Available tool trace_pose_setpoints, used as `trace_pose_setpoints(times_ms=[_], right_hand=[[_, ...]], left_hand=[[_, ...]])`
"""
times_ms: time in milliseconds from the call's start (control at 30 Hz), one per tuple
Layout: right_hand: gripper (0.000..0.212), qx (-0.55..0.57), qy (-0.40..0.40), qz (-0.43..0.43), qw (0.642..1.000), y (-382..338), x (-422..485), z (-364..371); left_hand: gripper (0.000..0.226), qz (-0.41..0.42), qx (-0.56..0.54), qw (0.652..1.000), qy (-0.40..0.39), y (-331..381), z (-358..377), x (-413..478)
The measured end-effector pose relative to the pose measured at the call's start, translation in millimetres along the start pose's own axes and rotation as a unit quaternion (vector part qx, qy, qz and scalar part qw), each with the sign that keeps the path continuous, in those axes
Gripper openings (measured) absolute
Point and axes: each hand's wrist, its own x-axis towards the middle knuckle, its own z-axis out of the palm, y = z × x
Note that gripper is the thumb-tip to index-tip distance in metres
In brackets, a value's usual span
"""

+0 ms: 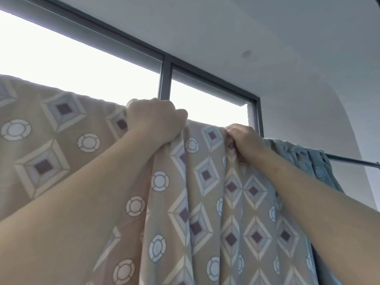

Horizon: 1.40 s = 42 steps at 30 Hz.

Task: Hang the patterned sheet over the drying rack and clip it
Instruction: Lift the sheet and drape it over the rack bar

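Up along the top edge of the hanging cloth, the left grip (156, 120) is clenching as a fist round a gathered bunch of the tan patterned fabric sheet (207, 202), with the fingers curled over the fold. Just to its right, the right grip (244, 138) is pinching another fold of the same top edge, fingertips tucked into the fabric and knuckles facing the camera. Both bare forearms are reaching up from the lower corners of the view.

Between the two hands a short stretch of sheet is lying draped over the top line. From there the fabric is falling in long vertical pleats to the bottom of the view. To the left it is spreading flatter and wider, running off the left edge. Its print is showing pale diamonds with dark purple centres, and white rings.

The thin dark metal rod of the drying rack (349, 160) is hiding under the sheet where the hands are, showing bare only at the far right. A bunched blue-grey cloth (308, 161) is hanging on that rod, just beside the sheet's right side.

Behind, a bright window (82, 58) with a dark frame (164, 79) is glowing under a white ceiling (267, 21) bearing a small round fitting (246, 54).
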Motion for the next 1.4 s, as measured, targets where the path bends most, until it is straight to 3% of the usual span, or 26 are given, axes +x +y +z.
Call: trace_pose_setpoints(times_ms=[267, 633, 833, 967, 1133, 1400], right_hand=[[0.027, 0.015, -0.092, -0.011, 0.996, 0.2, 0.4, -25.7], [0.016, -0.102, 0.053, -0.045, 0.992, 17.7, 3.1, -22.7], [0.023, -0.203, 0.105, 0.056, 0.972, 51.6, -1.0, -52.8], [0.022, -0.223, 0.095, 0.091, 0.966, 45.9, 0.9, -52.5], [0.029, -0.117, 0.039, -0.046, 0.991, 15.6, -6.3, -18.4], [0.030, -0.177, 0.076, -0.001, 0.981, 41.5, -3.2, -45.9]], left_hand=[[0.038, 0.034, -0.025, 0.994, 0.097, 31.5, 22.3, -7.8], [0.037, 0.017, -0.103, 0.990, 0.092, 31.6, 10.9, -5.4], [0.040, 0.008, -0.092, 0.992, 0.083, 28.3, 9.4, -2.9], [0.041, 0.005, -0.082, 0.993, 0.087, 31.1, 9.6, -4.2], [0.042, 0.008, -0.064, 0.993, 0.103, 30.4, 14.6, -2.9], [0.042, 0.024, -0.068, 0.989, 0.127, 25.1, 12.8, -6.5]])
